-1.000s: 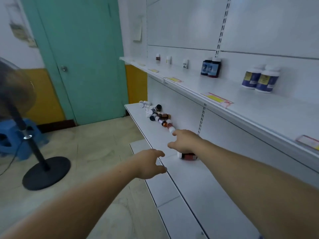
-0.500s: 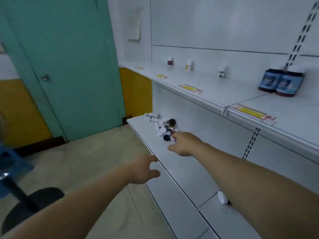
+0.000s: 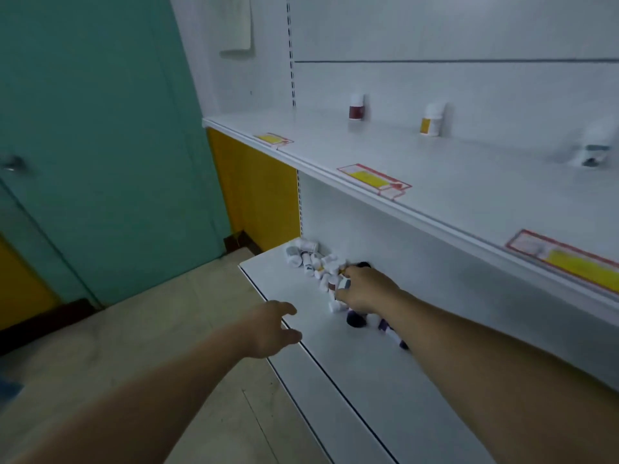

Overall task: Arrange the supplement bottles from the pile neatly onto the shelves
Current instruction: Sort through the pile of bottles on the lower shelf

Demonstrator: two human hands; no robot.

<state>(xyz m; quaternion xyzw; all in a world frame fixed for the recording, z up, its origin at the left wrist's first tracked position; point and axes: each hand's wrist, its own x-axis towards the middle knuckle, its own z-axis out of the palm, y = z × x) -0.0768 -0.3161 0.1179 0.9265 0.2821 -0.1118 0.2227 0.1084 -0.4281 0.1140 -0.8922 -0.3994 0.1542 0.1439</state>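
White-capped bottles lie under our right hand, whose fingers curl down onto the near end of the pile; blur keeps us from telling whether they have closed round any bottle. Our left hand hovers at the front edge of the lower shelf, fingers loosely spread, holding nothing. The pile is heaped on that shelf against the back panel, with dark bottles beneath our right wrist. On the upper shelf stand a red-labelled bottle and a yellow-labelled bottle, well apart.
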